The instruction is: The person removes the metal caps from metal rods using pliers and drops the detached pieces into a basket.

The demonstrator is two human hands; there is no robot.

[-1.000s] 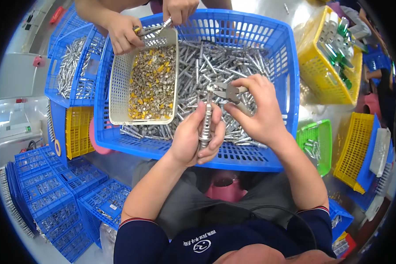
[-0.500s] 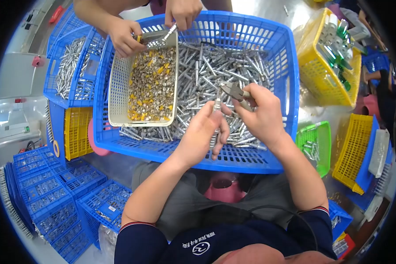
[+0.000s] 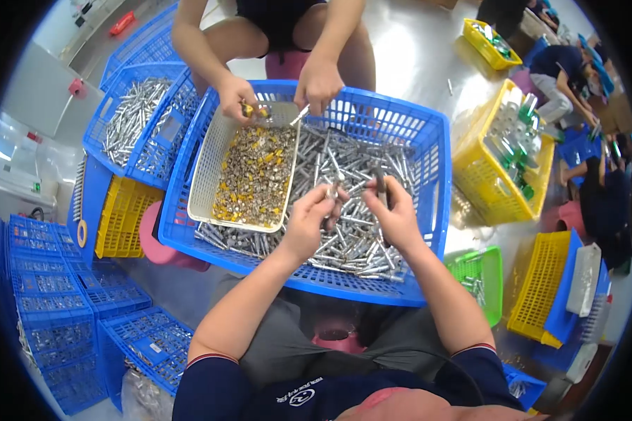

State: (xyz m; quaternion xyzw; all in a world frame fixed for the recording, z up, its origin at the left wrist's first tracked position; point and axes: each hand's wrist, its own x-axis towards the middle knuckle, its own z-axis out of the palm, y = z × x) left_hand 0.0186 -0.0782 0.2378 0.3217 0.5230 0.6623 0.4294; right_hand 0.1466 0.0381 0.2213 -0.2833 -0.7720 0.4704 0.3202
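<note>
My left hand (image 3: 312,219) is closed round a metal anchor bolt (image 3: 334,188), its fingers partly hiding it. My right hand (image 3: 396,214) grips a pair of pliers (image 3: 380,184), held upright and apart from the bolt. Both hands are over a large blue basket (image 3: 330,286), which holds a heap of loose metal anchor bolts (image 3: 354,235). Inside its left part sits a cream basket (image 3: 198,184) full of small metal and yellow pieces (image 3: 254,179). Across from me, a co-worker's hands hold a tool with yellow on it and a thin metal piece over the cream basket.
Left stand a blue basket of bolts (image 3: 130,119), a yellow crate (image 3: 123,221) and several stacked blue crates (image 3: 56,295). On the right are a yellow basket (image 3: 498,175) with green and clear items and a green basket (image 3: 491,277). Other people sit at the far right.
The view has tilted up, showing more of the co-worker. My right hand has drawn the pliers away from the bolt and turned them upright. The co-worker's hands have moved apart.
</note>
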